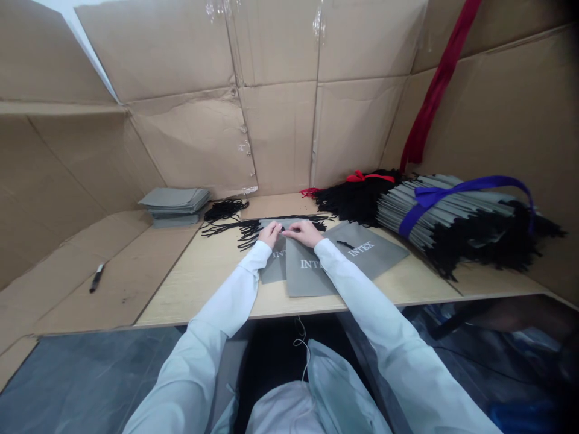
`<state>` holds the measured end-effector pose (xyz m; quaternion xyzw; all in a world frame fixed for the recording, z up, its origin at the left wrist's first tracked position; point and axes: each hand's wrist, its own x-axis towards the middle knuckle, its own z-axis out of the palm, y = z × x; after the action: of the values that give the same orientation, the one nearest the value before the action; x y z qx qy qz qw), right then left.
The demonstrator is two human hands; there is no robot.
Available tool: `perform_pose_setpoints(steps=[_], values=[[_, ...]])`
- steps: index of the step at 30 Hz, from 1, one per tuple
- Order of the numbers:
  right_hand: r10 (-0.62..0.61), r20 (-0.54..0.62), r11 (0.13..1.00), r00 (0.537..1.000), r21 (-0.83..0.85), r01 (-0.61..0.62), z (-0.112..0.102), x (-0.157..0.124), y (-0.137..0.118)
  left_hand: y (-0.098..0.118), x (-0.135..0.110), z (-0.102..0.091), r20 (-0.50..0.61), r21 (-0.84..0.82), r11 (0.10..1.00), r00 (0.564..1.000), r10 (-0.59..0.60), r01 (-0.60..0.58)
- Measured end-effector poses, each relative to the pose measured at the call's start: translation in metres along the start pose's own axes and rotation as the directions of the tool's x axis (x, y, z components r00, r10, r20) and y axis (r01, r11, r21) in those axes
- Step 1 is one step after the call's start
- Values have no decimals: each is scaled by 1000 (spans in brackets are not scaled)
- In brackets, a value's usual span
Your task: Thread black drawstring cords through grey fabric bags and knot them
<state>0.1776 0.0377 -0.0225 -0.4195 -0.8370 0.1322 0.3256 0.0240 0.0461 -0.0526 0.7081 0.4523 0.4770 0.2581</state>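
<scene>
My left hand (269, 234) and my right hand (304, 232) meet above the table's middle, fingers pinched on a short bit of black cord (283, 229). It lies at the top edge of a grey INTEX pouch (310, 282), and my right hand rests over that edge. Partly under it on the left is another grey pouch (272, 272). To the right, a third INTEX pouch (384, 253) lies tilted, with a knotted black cord (345, 244) on it. Loose black cords (239, 229) spread beyond my hands. My fingers hide how the pinched cord is tied or threaded.
A stack of grey pouches (175, 208) and a heap of black cords (225, 209) stand at the back left. Bundles tied with blue ribbon (434, 202) and red ribbon (368, 176) lie right. A marker (96, 278) lies left. Cardboard walls (280, 132) enclose the table.
</scene>
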Motion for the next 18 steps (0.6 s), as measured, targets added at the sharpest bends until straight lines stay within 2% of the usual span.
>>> perform_pose_setpoints(steps=[6, 11, 13, 15, 18], values=[[-25, -12, 995, 1000, 95, 26, -12, 0, 4, -1, 1, -9, 55, -100, 995, 998, 25, -20], [-43, 3, 991, 999, 127, 42, -13, 1, 6, 6, 2, -12, 40, -215, 977, 999, 16, -7], [-28, 0, 992, 1000, 124, 28, -11, 0, 6, 10, 3, -10, 51, -312, 948, 998, -43, 57], [-17, -7, 993, 1000, 113, 17, -8, 0, 6, 13, 4, -7, 74, -419, 892, 985, -156, 172], [-40, -1, 993, 999, 114, 40, -4, -1, 3, 16, 5, -5, 121, -522, 758, 914, -387, 390]])
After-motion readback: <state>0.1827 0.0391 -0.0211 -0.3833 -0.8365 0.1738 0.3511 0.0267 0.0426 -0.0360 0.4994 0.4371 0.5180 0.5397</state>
